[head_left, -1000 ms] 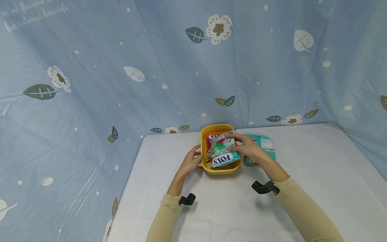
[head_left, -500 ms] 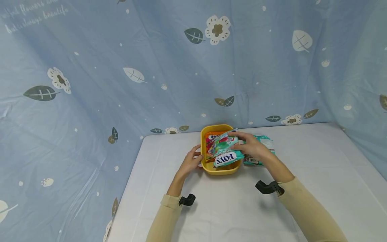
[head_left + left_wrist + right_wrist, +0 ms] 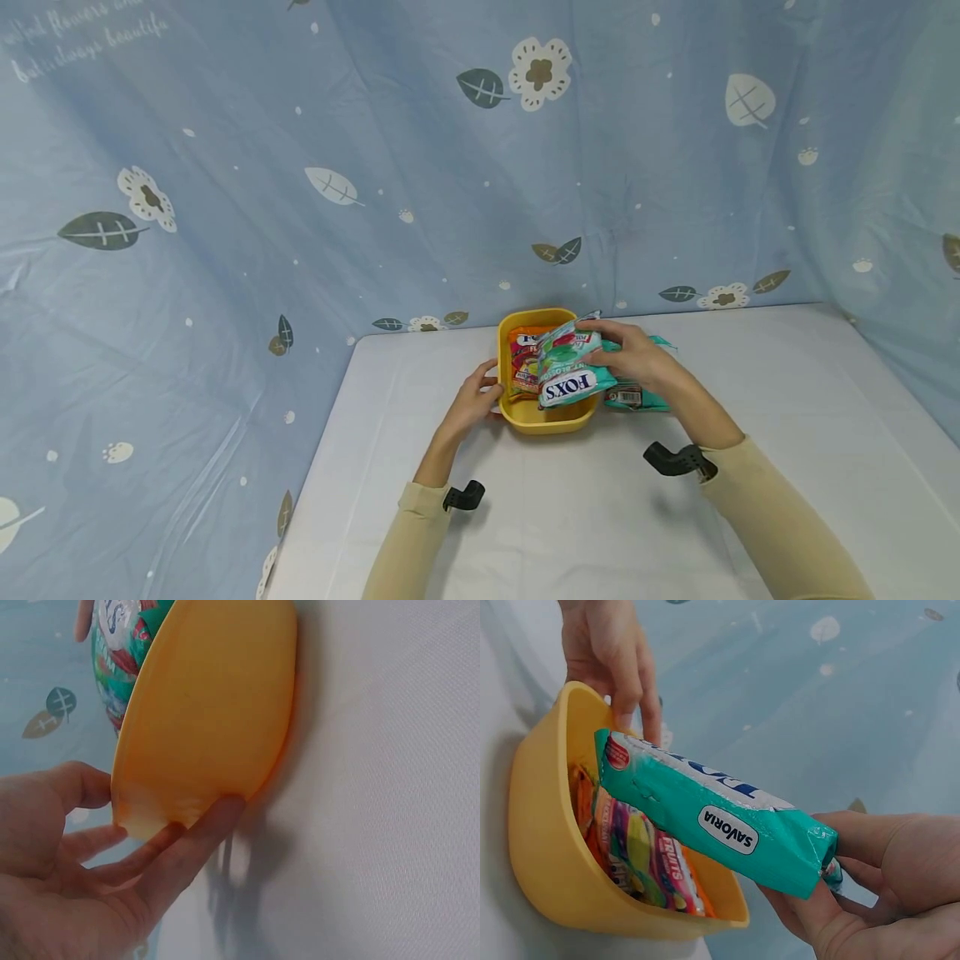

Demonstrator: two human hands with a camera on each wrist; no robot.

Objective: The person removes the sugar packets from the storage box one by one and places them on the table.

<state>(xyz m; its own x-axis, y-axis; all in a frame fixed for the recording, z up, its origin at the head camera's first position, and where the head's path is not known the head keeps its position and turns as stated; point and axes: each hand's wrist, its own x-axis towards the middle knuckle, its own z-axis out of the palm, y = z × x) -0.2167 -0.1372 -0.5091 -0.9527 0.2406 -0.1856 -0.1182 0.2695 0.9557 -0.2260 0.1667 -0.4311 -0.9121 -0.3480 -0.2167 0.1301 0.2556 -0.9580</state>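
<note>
In the head view, my right hand (image 3: 633,358) pinches a teal bag of FOX'S candy (image 3: 570,367) by its right side. The bag hangs tilted over a yellow basket (image 3: 547,427). The right wrist view shows its teal end labelled SAVORIA, thumb and fingers at one corner. An orange bag of fruit candy (image 3: 641,859) lies inside the basket. My left hand (image 3: 97,847) touches the basket's outer wall, its fingers fairly straight and spread, one fingertip at the rim. Behind my right hand lies another teal candy bag (image 3: 633,396), partly hidden by that hand.
A white-covered table (image 3: 540,517) carries the basket near its back edge. Behind it hangs a blue curtain (image 3: 420,167) printed with leaves and flowers. Black wrist cameras sit on the left wrist (image 3: 465,495) and right wrist (image 3: 675,458).
My right hand has moved to the right with the teal bag, uncovering more of the orange bag in the basket. My left hand and the basket have stayed put.
</note>
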